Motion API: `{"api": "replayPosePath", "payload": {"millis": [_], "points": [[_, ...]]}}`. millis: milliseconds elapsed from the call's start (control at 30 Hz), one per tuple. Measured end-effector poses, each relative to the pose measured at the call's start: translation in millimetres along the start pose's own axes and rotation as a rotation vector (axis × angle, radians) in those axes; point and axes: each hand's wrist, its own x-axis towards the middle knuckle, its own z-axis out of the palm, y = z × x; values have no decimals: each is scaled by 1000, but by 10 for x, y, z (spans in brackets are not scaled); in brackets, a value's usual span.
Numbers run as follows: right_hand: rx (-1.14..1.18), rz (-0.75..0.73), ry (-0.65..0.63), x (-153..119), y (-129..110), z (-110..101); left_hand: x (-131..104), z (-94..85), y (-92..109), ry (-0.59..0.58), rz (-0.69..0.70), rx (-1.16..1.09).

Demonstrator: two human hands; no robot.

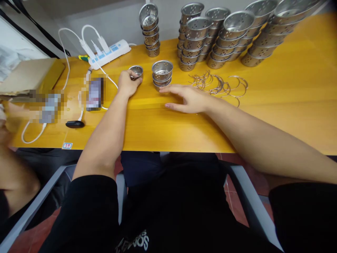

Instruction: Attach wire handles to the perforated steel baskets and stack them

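Note:
My left hand (128, 83) is closed on the rim of a small perforated metal cup (136, 72) standing on the yellow table. Just right of that cup is a short stack of perforated metal cups (162, 72). My right hand (184, 97) is beside the base of this stack, fingers stretched out and thumb apart, with nothing in its grasp. Whether its fingertips touch the lowest cup I cannot tell. Several thin curved metal wires (217, 84) lie in a loose heap beyond my right wrist.
Taller stacks of perforated cups (191, 44) line the back right; a narrow stack (152, 42) stands near the wall. At left are a power strip (110, 54) with white cables, a phone (95, 93), a black object (75, 124) and a cardboard box (28, 75). Another person's arm (18, 175) shows at far left.

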Motion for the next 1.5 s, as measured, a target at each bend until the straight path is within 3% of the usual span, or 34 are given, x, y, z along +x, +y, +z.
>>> {"api": "replayPosePath", "payload": {"millis": [100,200,367,533,700,900,1033,1233,1500], "points": [[-21,47,9,-13,100,-13,-43,42,153,119,142,85],[-54,87,62,-21,168,-52,-87,92,321,139,316,-4],[-112,132,206,-9,62,-145,-190,188,530,-18,591,-21],[-183,129,240,0,-125,-170,-242,380,547,-134,825,125],[-204,111,215,23,-160,-112,-397,535,603,-274,837,175],[-186,140,184,42,-151,-119,-373,539,598,-276,1021,190],[-184,146,173,43,-163,-142,-320,498,572,-325,991,170],[-126,144,185,35,-147,-190,-511,442,775,-367,627,165],[-110,165,258,44,-113,-195,-454,459,730,-398,695,145]]}}
